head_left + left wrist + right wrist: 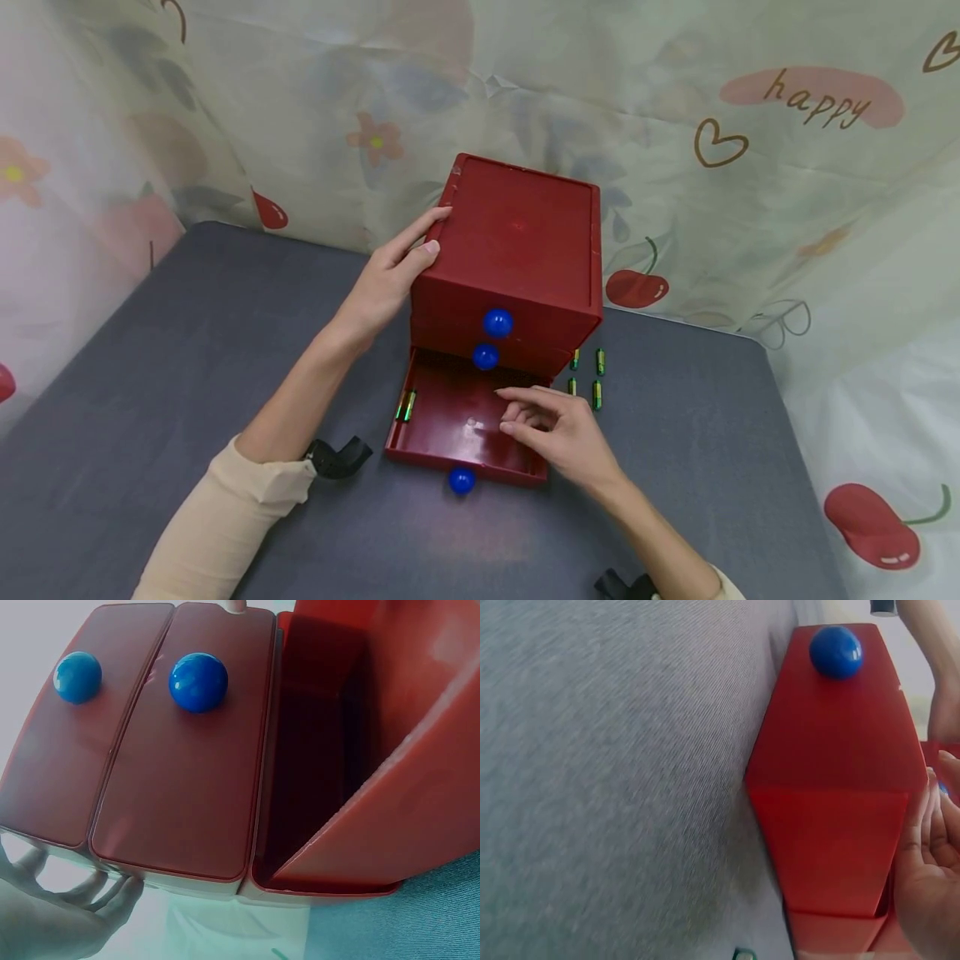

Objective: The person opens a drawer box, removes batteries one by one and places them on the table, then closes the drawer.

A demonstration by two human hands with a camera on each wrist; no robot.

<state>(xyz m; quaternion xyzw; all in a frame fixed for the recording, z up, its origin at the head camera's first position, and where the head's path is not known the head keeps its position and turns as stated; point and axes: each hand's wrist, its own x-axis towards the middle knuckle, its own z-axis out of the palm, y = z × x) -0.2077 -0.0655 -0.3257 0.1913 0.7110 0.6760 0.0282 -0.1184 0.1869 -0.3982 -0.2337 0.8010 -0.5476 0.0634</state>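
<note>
A dark red cabinet (517, 225) with blue round knobs stands on the table, its bottom drawer (450, 429) pulled out toward me. Two green batteries (409, 406) lie side by side along that drawer's left wall. Against the cabinet's upper left edge rests my left hand (378, 283), fingers along the side; the left wrist view shows the same fingers (124, 900) touching the side wall. Over the right part of the drawer hovers my right hand (566, 433), fingers loosely bent, thumb and index apart, holding nothing. The two upper drawers are closed.
Several green batteries (597, 395) stand or lie on the grey table (690, 433) to the cabinet's right. A patterned curtain (300, 108) hangs behind and at both sides. Black straps with camera mounts (337, 458) sit on both wrists.
</note>
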